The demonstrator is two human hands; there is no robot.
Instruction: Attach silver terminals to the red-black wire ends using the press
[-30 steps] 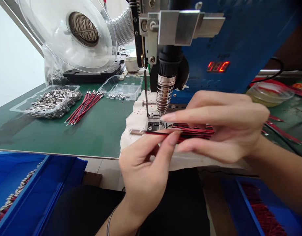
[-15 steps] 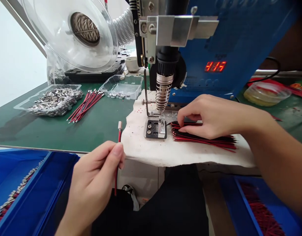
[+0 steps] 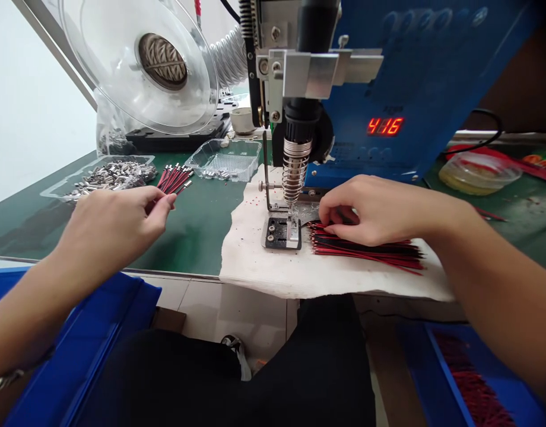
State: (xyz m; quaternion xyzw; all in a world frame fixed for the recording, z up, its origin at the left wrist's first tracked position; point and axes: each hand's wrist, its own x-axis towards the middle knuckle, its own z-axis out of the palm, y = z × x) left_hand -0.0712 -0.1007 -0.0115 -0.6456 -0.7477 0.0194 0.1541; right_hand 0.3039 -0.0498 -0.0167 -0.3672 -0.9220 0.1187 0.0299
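Observation:
My left hand (image 3: pixel 121 228) has its thumb and fingers pinched on a red-and-black wire with a small metal end (image 3: pixel 187 185). It is at the near end of a bunch of similar metal-tipped wires (image 3: pixel 168 177) on the green table, and covers part of them. On the white cloth, my right hand (image 3: pixel 366 210) pinches at the upper left of a pile of red-and-black wires (image 3: pixel 366 252), its fingertips closed on a wire there. Left of those fingers, the small black fixture (image 3: pixel 275 233) sits under the spring-wrapped soldering head (image 3: pixel 296 163).
A clear tray (image 3: pixel 121 172) heaped with small metal parts stands at the left, another clear tray (image 3: pixel 237 160) further back. The blue machine (image 3: pixel 389 71) rises behind the cloth (image 3: pixel 264 276). Blue bins (image 3: pixel 90 344) flank my legs below the table; the right one (image 3: pixel 469 379) holds red wires.
My left hand has moved left and forward with its wire, from before the cloth to the bunch on the table. My right hand stays at the wire pile. The view has shifted slightly.

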